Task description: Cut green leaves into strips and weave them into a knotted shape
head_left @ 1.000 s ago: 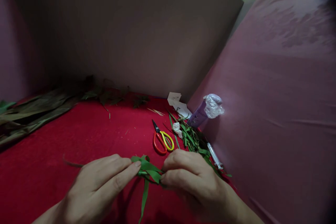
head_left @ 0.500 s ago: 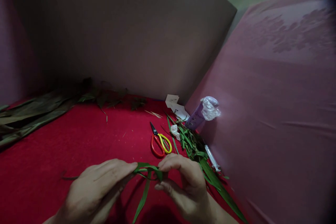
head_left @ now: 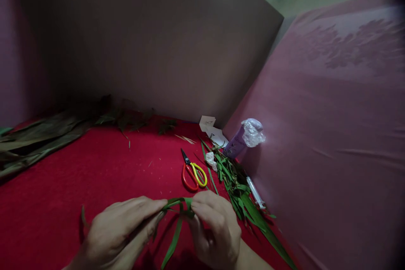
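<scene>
Between my two hands a green leaf strip (head_left: pixel 174 235) is bent into a small folded shape, with one long end hanging down over the red cloth. My left hand (head_left: pixel 120 230) pinches its left side between thumb and fingers. On its right side, my right hand (head_left: pixel 215 225) is closed with curled fingers that hide part of the fold. Just beyond my hands lie scissors (head_left: pixel 190 172) with one red and one yellow handle loop, blades pointing away.
Cut green leaves (head_left: pixel 232 181) are heaped at the right, beside a syringe (head_left: pixel 255 193) and crumpled white tissue (head_left: pixel 211 160). A purple container (head_left: pixel 236 141) with plastic wrap stands behind, near white papers (head_left: pixel 215 134) and thin sticks (head_left: pixel 185 139). Broad dark leaves (head_left: pixel 41 135) lie at left on red cloth (head_left: pixel 104 164).
My right hand has turned and curled further round the right end of the leaf strip, its thumb moving in under the fold. My left hand keeps its pinch.
</scene>
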{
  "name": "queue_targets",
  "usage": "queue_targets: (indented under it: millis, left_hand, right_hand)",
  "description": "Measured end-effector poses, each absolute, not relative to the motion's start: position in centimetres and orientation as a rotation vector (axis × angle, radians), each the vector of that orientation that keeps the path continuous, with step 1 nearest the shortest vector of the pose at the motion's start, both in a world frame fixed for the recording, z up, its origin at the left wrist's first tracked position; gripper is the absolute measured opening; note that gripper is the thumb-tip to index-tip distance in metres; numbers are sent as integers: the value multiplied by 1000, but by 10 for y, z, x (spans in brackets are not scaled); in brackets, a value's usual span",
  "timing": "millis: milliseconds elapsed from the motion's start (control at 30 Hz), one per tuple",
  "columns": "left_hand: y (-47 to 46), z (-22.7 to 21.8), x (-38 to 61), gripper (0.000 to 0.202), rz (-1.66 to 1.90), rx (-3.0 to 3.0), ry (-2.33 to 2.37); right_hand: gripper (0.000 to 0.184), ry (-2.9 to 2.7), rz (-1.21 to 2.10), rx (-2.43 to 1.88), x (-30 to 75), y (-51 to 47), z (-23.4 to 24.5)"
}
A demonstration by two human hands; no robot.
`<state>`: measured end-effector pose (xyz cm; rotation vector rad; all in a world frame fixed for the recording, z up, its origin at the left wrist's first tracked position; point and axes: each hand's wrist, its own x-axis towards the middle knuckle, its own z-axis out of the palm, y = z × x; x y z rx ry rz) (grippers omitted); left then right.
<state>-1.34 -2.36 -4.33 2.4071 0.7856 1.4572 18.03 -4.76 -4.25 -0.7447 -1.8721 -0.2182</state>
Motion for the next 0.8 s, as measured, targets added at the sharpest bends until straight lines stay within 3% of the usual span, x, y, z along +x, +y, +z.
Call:
queue_targets:
  millis: [367, 533, 700, 800]
  left_hand:
    - [-25, -46, -16, 20, 1480, 2359, 800]
    - [-23, -43, -17, 24, 1429, 2284, 692]
    - [-25, -42, -14, 28, 1399, 2071, 625]
    - [-25, -43, -13, 31, 1418, 1927, 559]
  right_hand:
    - [36, -2023, -108, -575, 167, -45, -41]
    - [13, -2128, 96, -613, 166, -47, -35]
    - [18, -1807, 81, -571, 180, -55, -31]
    - [22, -1727, 397, -769, 181, -55, -27]
